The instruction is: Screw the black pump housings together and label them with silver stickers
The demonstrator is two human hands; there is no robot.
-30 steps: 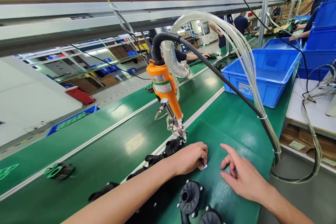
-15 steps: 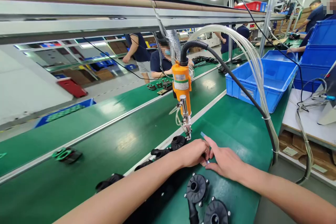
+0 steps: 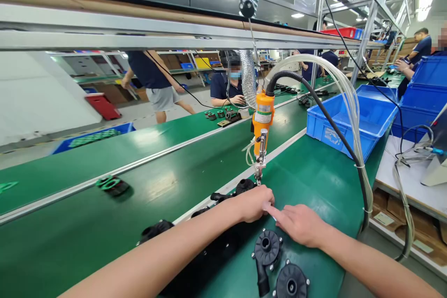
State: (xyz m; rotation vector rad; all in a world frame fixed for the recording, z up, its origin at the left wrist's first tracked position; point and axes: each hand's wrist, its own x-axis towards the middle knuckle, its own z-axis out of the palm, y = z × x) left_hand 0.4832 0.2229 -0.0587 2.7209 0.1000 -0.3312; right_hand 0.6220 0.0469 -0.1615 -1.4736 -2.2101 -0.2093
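My left hand (image 3: 256,204) has its fingers curled closed beside the lower end of the orange electric screwdriver (image 3: 263,118), and whatever they hold is hidden. Reaching in from the right, my right hand (image 3: 302,224) stretches its index finger to touch the left fingers. A pale bluish-white patch shows on that finger. Below the hands lie two round black pump housings, the nearer pump housing (image 3: 291,285) and another pump housing (image 3: 267,247), with screws around their rims. One more black housing (image 3: 244,186) sits at the screwdriver's tip, and others are partly covered by my left forearm.
A blue bin (image 3: 331,135) stands on the green bench at right, with clear hoses and a black cable arching past it. Black-and-green parts (image 3: 113,186) lie on the conveyor belt. A metal rail (image 3: 174,39) crosses overhead. Several co-workers are around the line.
My right index finger now presses against the left fingers, where before it pointed up with the thumb spread. The black-and-green parts appear further right. A co-worker behind the line has moved left.
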